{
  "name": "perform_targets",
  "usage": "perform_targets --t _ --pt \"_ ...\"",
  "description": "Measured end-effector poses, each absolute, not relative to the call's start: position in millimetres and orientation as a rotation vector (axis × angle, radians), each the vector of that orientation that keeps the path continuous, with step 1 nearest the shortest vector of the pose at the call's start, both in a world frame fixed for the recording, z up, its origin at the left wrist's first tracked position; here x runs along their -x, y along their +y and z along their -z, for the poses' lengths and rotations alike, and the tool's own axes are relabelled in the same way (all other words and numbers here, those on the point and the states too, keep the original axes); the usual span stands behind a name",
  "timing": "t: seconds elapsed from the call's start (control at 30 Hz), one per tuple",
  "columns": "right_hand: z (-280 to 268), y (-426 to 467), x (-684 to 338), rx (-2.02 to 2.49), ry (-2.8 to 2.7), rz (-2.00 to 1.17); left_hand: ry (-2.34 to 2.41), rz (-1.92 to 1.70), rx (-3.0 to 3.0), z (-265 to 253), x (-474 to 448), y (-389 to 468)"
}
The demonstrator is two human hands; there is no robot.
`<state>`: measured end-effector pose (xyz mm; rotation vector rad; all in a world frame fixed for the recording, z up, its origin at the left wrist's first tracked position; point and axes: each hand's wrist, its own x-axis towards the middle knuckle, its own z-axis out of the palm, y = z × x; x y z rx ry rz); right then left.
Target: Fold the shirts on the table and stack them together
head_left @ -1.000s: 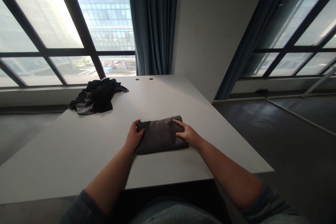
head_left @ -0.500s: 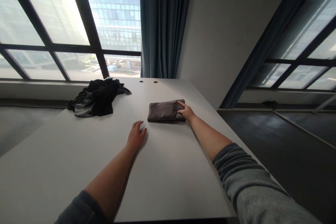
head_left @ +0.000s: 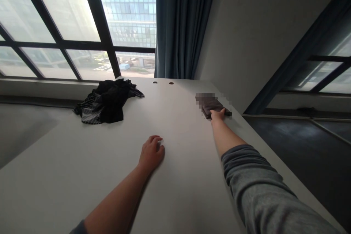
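Indoors, over a white table [head_left: 181,179] by windows [head_left: 131,11], left hand [head_left: 152,151] cups loosely, right hand [head_left: 218,114] grips dark cloth [head_left: 210,105].

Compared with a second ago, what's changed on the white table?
The dark grey-brown folded cloth moved away from the person and right, toward the right edge of the smooth white table; it also looks turned. The bare left hand let go and is now apart from it. Unchanged: the bare right hand has hold of the cloth; the crumpled black clothing lies at the far left.
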<state>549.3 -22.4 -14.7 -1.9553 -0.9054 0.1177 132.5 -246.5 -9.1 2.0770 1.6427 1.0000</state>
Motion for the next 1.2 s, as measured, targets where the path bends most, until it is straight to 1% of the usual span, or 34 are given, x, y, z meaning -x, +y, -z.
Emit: perform_targets --t 0.2,0.47,0.57,0.67,0.77,0.87,1.2 --pt "31 -28 -550 2.043 -0.745 -0.152 1.657 -1.01 -2.074 9 -132 -247" --pt "21 -73 -539 2.048 -0.763 -0.082 1.643 -0.988 -2.11 7 -132 -247" --pt "22 -93 -529 2.031 -0.932 0.006 1.642 -0.981 -2.125 7 -132 -247" --pt "22 -104 -516 2.078 -1.253 0.111 1.644 -0.945 -2.145 6 -132 -249" --pt "19 -103 -506 2.202 -1.424 0.073 1.645 -0.912 -2.178 6 -132 -251" --pt "15 -97 -503 2.299 -1.417 0.051 1.635 -0.916 -2.205 8 -132 -252" --pt "13 -57 -521 2.304 -1.366 0.035 1.643 -0.891 -2.175 6 -134 -254"
